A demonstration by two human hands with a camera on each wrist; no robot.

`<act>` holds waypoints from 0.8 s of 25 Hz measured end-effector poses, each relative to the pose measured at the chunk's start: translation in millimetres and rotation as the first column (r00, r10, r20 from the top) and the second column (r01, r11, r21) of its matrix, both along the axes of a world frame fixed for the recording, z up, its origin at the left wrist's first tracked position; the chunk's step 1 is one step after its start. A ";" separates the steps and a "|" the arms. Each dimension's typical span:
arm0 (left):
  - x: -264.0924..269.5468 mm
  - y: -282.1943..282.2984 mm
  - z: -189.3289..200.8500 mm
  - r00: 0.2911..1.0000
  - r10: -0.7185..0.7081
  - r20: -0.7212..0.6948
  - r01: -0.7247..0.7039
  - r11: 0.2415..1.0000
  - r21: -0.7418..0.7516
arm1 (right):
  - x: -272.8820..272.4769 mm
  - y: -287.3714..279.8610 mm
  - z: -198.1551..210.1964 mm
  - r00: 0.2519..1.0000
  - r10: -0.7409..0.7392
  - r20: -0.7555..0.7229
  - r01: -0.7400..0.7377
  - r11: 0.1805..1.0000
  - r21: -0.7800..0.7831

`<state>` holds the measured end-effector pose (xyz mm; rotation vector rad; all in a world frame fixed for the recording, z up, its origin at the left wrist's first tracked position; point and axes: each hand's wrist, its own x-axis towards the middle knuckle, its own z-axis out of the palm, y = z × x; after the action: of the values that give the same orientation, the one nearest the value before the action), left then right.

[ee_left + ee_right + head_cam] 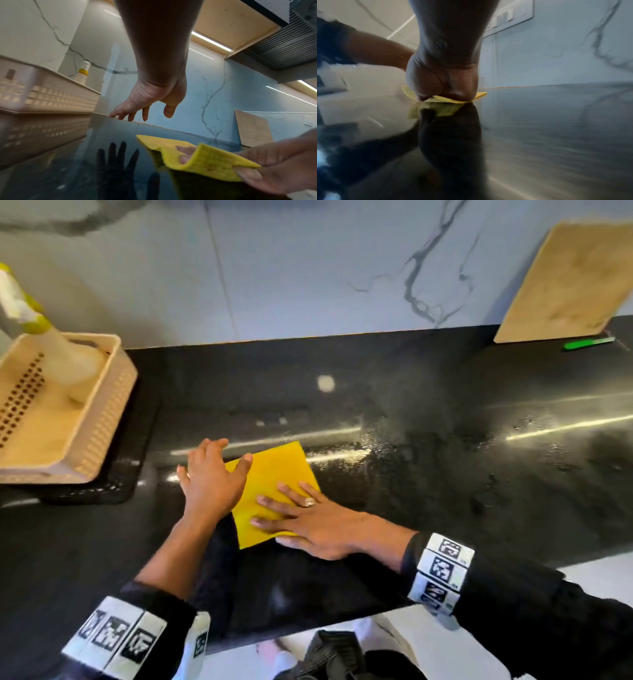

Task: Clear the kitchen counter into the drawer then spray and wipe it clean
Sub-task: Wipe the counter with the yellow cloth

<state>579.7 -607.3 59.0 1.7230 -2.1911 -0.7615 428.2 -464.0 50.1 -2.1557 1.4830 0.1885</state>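
Yellow square cloth (274, 484) flat on glossy black counter (445, 474), lower centre of head view, spray droplets (359, 440) just right, spray bottle (68, 361) upper left.

Right hand (315, 522) flat, fingers (274, 503) spread; left hand (209, 477) open, raised, fingers (130, 116) extended.

Place: a home kitchen.
Surfaces: glossy black counter (445, 412) filling mid-frame, white marble-veined backsplash (274, 268) above.
Signs: wooden cutting board (565, 282) upper right; vent hood (283, 51) upper right.
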 end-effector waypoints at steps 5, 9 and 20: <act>-76.2 16.7 -0.9 0.988 -0.150 0.031 0.149 0.988 0.032 | -202.7 40.1 -6.5 0.876 -0.472 -0.100 0.472 0.881 -0.027; -170.2 24.5 -5.6 0.931 -0.346 0.117 0.327 0.933 0.153 | -339.7 55.2 -4.6 0.456 -0.882 -0.117 0.884 0.464 -0.054; -220.3 12.8 -3.4 0.878 -0.428 0.216 0.297 0.839 0.456 | -272.8 -18.2 -4.4 0.976 -0.216 -0.037 0.217 0.976 0.010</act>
<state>359.4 -594.5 55.6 1.7100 -2.7975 -1.1906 155.5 -482.2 45.7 -1.9705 1.7183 0.1603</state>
